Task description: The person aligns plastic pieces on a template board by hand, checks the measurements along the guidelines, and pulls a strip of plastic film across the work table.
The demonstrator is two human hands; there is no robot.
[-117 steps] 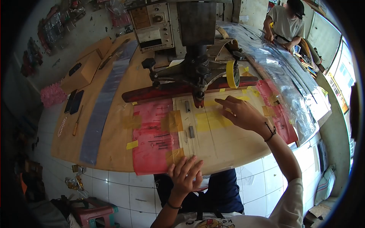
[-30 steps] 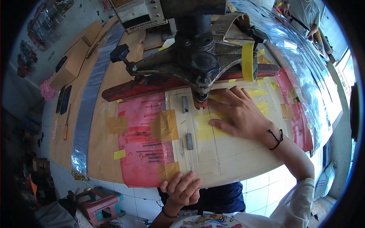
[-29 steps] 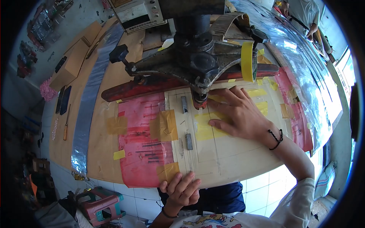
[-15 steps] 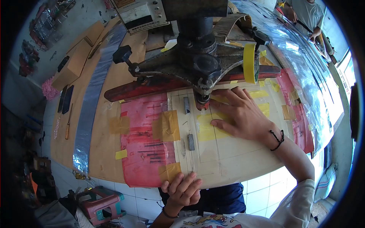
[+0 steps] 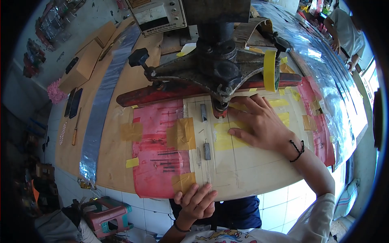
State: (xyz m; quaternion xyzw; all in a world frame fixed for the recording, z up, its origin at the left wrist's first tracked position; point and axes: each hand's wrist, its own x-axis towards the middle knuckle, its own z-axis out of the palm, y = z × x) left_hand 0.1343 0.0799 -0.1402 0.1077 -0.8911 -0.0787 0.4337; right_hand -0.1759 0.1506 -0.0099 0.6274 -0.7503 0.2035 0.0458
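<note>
Your right hand [image 5: 263, 125] lies palm down over the pale sheet [image 5: 267, 166], thumb set well apart from the fingers, gripping nothing that shows. Your left hand [image 5: 198, 202] is at 6 o'clock, its fingers close together and bent over the near edge; you cannot tell from here whether it pinches. The sheet sits just right of centre, toward 4 o'clock, on the tabletop [image 5: 109, 166], pink film [image 5: 156, 174] along its 9 o'clock side.

To steady it well, press evenly through the whole right palm and let the left fingers mark the edge without dragging it. Mind your right fingertips: the foot [image 5: 220, 112] of the machine is just beside them, at 12 o'clock. Try not to nudge the two small grey bars [image 5: 207, 151] between your hands' sides of the sheet, as they look loose.

For containers, a cardboard box [image 5: 83, 69] stands at 10 o'clock, its inside hidden. A striped sack [image 5: 348, 200] rests at 4 o'clock on the floor; its contents cannot be seen.
</note>
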